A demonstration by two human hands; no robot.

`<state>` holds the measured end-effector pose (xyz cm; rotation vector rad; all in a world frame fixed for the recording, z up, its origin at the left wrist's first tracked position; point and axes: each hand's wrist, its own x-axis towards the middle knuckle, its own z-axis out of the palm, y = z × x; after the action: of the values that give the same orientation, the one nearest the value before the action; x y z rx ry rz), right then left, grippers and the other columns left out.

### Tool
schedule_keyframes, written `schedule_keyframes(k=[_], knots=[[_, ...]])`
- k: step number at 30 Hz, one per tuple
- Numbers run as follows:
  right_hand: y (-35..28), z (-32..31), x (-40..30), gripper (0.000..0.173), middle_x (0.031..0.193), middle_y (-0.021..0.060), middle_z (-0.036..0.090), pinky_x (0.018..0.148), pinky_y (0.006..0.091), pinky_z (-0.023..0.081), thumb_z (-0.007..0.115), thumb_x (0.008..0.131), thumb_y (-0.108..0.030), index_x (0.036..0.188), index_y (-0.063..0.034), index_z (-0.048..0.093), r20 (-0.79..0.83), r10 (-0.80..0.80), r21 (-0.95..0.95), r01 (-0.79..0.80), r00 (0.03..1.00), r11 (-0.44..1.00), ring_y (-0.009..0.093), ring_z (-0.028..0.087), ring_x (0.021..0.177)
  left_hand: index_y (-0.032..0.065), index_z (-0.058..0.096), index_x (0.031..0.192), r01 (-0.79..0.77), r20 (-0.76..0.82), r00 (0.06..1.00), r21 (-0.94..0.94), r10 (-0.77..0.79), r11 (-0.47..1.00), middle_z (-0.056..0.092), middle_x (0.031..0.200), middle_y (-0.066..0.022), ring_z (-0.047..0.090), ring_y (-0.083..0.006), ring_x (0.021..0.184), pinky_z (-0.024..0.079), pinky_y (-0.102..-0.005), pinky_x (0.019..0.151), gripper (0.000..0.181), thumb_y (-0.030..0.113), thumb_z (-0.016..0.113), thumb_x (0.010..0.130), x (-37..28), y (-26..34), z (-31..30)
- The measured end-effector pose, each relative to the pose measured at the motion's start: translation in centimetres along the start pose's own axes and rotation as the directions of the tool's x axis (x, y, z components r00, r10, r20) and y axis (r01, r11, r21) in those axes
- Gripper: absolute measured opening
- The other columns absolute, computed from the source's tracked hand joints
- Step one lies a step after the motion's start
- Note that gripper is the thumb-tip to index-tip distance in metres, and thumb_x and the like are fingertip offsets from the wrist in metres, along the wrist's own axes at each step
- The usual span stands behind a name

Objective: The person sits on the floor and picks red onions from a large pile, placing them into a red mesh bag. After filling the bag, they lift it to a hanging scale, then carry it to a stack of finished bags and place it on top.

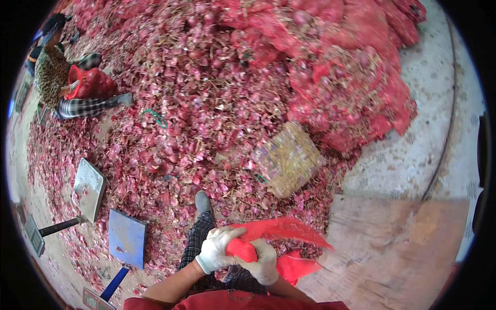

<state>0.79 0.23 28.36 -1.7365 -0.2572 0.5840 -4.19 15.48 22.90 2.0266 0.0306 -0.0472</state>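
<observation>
Both my hands wear white gloves and meet in front of my lap. My left hand (220,248) grips the left side of a bunched red mesh bag (242,250), and my right hand (263,261) closes round its right side. A loose length of red mesh trails from the bunch towards the right, and more red mesh (296,267) hangs beside my right hand. Whether anything is inside the bunched part cannot be told. Beyond my hands, red onion skins (186,147) cover the floor.
A taped, worn block (290,159) lies ahead. Filled mesh onion sacks (348,97) are heaped at the upper right. Two platform scales, one blue (127,238), one metal-topped (88,190), stand left. At the upper left a seated person (52,77) holds a red mesh bag (93,83). A board (387,248) lies right.
</observation>
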Motion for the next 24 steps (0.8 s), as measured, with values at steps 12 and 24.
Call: schedule_keyframes(k=[12,24], knots=[[3.8,7.9,25.4,0.036,0.095,0.0059,0.063,0.079,0.0274,0.047,0.074,0.075,-0.017,0.105,-0.0018,0.059,0.797,0.231,-0.199,-0.120,0.558,0.973,0.010,0.057,0.086,-0.0048,0.062,0.088,0.456,-0.373,0.302,-0.751,-0.877,0.477,0.064,0.083,-0.0079,0.058,-0.0130,0.076,0.048,-0.0257,0.070,0.030,0.000,0.066,0.058,-10.8,-7.1,-19.4],[28.8,-8.5,51.4,0.091,0.122,0.0133,0.056,0.096,0.0448,0.039,0.081,0.052,-0.042,0.131,-0.0120,0.047,0.228,0.955,-0.616,0.788,0.190,-0.009,0.031,0.053,0.113,-0.0007,0.045,0.123,0.542,-0.618,0.249,-0.549,-0.746,0.636,0.050,0.112,-0.0104,0.047,-0.0209,0.106,0.036,-0.0326,0.095,0.058,0.002,0.059,0.067,3.0,-23.9,-20.4]])
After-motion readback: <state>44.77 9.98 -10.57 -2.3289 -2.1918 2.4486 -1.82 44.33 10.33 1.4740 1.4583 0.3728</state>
